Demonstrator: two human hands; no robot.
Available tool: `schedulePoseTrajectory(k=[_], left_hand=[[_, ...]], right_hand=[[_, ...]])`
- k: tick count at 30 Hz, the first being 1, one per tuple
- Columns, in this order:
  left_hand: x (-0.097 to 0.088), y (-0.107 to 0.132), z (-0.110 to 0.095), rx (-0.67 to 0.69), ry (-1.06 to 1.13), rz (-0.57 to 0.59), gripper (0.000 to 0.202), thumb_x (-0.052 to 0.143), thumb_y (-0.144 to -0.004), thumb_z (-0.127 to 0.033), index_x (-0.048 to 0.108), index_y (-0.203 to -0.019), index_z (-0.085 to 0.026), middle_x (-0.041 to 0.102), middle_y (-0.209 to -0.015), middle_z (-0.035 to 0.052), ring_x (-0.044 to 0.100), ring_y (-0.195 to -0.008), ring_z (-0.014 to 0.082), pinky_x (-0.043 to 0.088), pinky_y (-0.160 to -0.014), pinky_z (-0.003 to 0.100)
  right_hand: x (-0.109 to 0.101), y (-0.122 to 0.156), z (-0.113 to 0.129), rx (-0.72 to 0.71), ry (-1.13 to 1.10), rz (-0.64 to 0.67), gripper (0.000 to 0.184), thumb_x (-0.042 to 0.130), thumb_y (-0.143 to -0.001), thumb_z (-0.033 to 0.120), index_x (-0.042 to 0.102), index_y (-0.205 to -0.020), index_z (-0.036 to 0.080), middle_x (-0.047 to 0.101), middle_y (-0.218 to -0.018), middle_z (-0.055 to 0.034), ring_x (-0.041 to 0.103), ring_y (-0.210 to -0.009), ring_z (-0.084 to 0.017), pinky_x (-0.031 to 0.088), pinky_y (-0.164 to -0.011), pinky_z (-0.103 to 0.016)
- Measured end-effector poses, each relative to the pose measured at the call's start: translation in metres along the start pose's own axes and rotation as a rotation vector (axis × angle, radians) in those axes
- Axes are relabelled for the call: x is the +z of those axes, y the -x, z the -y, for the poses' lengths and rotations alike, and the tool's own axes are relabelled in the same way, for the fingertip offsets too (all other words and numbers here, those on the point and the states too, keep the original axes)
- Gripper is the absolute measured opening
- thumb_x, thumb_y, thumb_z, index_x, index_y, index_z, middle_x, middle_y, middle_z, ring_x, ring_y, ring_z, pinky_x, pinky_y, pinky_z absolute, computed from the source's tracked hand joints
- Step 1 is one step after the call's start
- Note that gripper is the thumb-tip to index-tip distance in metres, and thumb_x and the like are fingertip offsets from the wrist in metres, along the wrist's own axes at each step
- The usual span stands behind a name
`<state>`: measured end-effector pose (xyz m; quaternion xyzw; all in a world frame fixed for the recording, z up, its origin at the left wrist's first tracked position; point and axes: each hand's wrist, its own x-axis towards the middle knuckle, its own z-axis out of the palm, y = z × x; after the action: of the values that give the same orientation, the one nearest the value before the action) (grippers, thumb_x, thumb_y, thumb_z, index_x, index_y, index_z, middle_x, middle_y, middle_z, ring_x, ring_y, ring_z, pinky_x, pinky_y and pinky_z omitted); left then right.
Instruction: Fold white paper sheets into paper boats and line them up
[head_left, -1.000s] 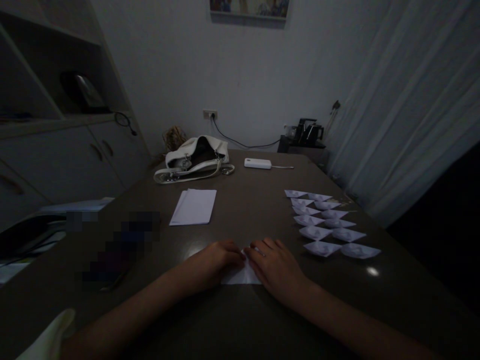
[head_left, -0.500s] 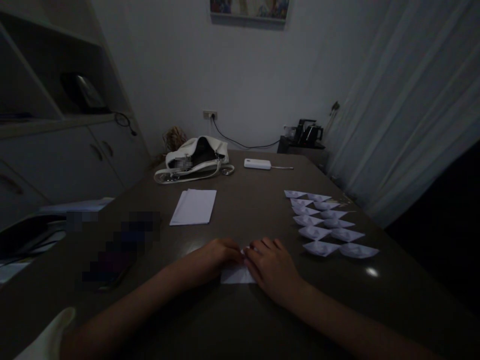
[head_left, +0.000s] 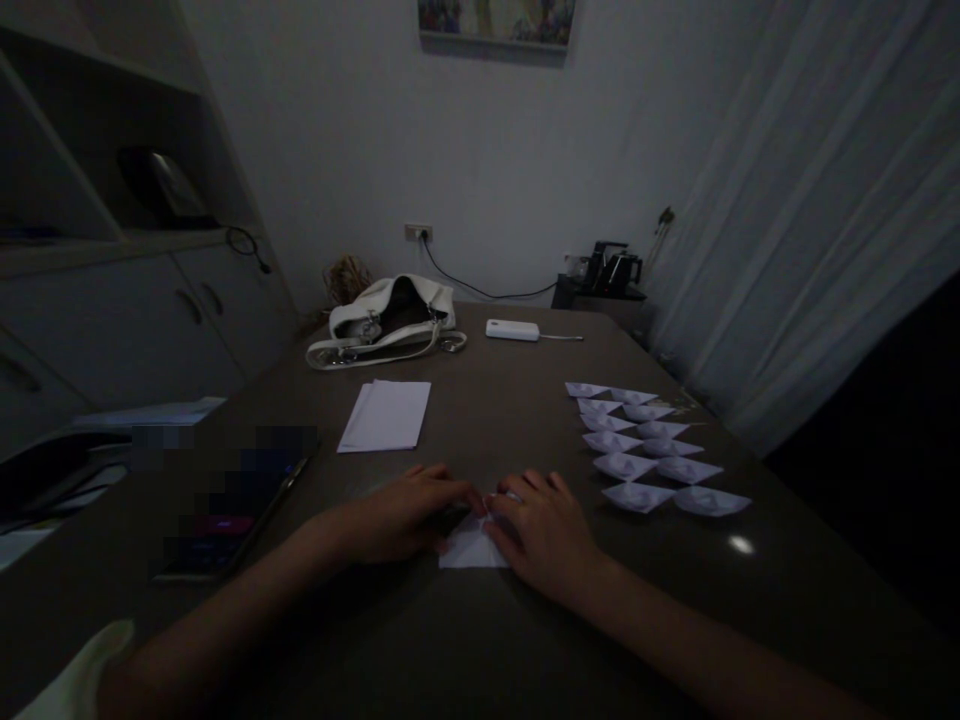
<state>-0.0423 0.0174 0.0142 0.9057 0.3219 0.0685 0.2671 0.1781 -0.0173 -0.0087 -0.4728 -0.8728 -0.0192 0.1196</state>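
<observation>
A white sheet of folded paper point(head_left: 472, 547) lies on the table in front of me, its lower edge straight and its top narrowing toward my fingers. My left hand point(head_left: 409, 515) holds it from the left, index fingertip at the upper fold and thumb by the left edge. From the other side, my right hand point(head_left: 546, 535) grips the paper, thumb and fingers pressed on its upper right part and covering it. To the right stand several folded paper boats point(head_left: 636, 497) in two columns.
A stack of white paper point(head_left: 386, 416) lies beyond my left hand. At left is a phone point(head_left: 247, 520), partly blurred. Farther back are an open white bag point(head_left: 394, 315) and a white power bank point(head_left: 512, 330) with a short cable. A black kettle point(head_left: 621, 272) stands beyond the table.
My left hand has shifted slightly left, its index finger stretching out and baring more of the folded paper. My right hand stays nearly in place on the paper.
</observation>
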Motion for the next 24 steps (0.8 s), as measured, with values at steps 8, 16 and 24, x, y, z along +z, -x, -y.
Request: schedulePoseTrajectory(k=[8,16,24], left_hand=[[0.018,-0.017,0.010,0.090,0.004,-0.200,0.015,0.053,-0.091,-0.023,0.063,-0.102,-0.018,0.063,-0.098,0.0049,0.055,-0.095,0.0193,0.041,-0.083,0.030],[0.024,-0.017,0.001,0.120,-0.312,-0.186,0.015,0.058,-0.089,-0.025,0.063,-0.103,-0.021,0.064,-0.105,0.0029,0.055,-0.097,0.0212,0.037,-0.080,0.032],[0.031,-0.016,-0.009,0.178,-0.417,-0.174,0.024,0.053,-0.091,-0.034,0.059,-0.109,-0.019,0.063,-0.108,0.0070,0.056,-0.096,0.0228,0.037,-0.079,0.033]], right_hand=[[0.004,0.001,0.000,-0.004,-0.014,-0.012,0.019,0.051,-0.089,0.032,0.062,-0.102,0.023,0.063,-0.101,-0.0044,0.052,-0.097,-0.024,0.032,-0.078,-0.038],[0.006,0.000,-0.014,0.225,-0.008,-0.061,0.034,0.063,-0.078,0.046,0.059,-0.093,0.016,0.061,-0.094,-0.0085,0.057,-0.089,-0.026,0.039,-0.074,-0.038],[0.005,0.000,-0.025,0.356,-0.200,-0.036,0.027,0.067,-0.076,0.041,0.057,-0.086,0.017,0.062,-0.086,-0.0054,0.060,-0.079,-0.021,0.042,-0.066,-0.031]])
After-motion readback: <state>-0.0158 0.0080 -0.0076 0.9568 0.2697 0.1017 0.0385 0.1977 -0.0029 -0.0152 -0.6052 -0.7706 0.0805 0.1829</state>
